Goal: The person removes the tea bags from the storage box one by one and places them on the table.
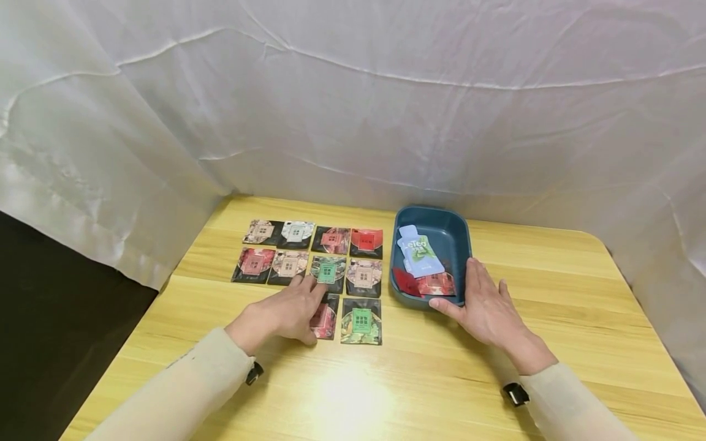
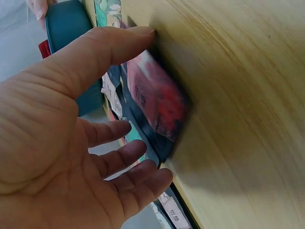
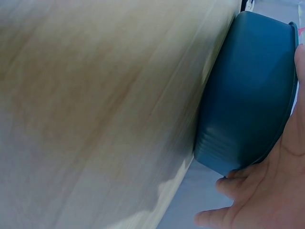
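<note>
My left hand (image 1: 295, 306) is over a red and black sachet (image 1: 325, 320) in the front row, partly covering it. In the left wrist view the thumb reaches over that sachet and the other fingers are spread loosely on its far side. My right hand (image 1: 488, 303) rests against the right side of a dark blue plastic bin (image 1: 470, 245), its thumb at the front rim and its fingers along the side wall. Inside the bin lie a pale blue pouch (image 1: 421, 257) with green print, a red and black sachet (image 1: 438, 284) and a red piece (image 1: 406, 282).
Flat sachets lie in rows left of the bin, among them a green one (image 1: 361, 321) at the front, a teal one (image 1: 328, 272) and a red one (image 1: 366, 243) at the back. A pale curtain (image 1: 353, 122) borders the wooden table (image 1: 551, 275) behind and at the sides.
</note>
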`<state>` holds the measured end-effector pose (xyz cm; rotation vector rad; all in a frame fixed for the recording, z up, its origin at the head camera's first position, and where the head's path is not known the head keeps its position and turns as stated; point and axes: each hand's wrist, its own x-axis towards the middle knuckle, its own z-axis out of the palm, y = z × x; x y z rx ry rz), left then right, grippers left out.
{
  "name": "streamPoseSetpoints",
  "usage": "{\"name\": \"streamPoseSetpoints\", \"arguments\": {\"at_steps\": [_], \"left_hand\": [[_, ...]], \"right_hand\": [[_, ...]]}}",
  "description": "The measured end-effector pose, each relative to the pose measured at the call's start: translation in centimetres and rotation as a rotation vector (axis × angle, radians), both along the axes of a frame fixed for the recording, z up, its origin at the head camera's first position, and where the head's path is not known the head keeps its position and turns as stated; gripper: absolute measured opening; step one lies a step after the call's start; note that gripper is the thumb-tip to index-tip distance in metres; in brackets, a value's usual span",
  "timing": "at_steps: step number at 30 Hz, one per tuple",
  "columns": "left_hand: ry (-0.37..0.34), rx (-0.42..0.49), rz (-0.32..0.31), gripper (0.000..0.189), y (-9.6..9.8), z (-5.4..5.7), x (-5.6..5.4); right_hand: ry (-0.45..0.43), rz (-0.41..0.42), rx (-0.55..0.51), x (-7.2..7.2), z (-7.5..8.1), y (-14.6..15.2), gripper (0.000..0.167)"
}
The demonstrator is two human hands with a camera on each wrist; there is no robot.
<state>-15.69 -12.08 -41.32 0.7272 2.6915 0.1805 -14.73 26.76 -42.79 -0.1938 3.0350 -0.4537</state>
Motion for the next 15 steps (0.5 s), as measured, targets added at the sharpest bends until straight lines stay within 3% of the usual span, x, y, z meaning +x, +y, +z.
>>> {"name": "streamPoseSetpoints", "arguments": {"at_steps": [5, 9, 12, 15], "left_hand": [[0.113, 0.053, -0.073, 0.088, 0.6, 1.5, -0.5], [0.196, 0.130, -0.111, 0.075, 2.9, 3.2, -1.4], [0.194, 0.159, -0.126, 0.075, 5.4, 4.2, -2.0], [0.192, 0.152, -0.151, 0.075, 7.6, 4.4, -2.8]], "right_hand": [[0.013, 0.003, 0.000, 0.0, 0.0, 0.0, 0.131], [0.007, 0.004, 0.000, 0.0, -0.1, 0.0, 0.131], [0.005, 0.002, 0.001, 0.0, -0.1, 0.0, 0.131], [0.003, 0.002, -0.001, -0.1, -0.1, -0.1, 0.131]]}}
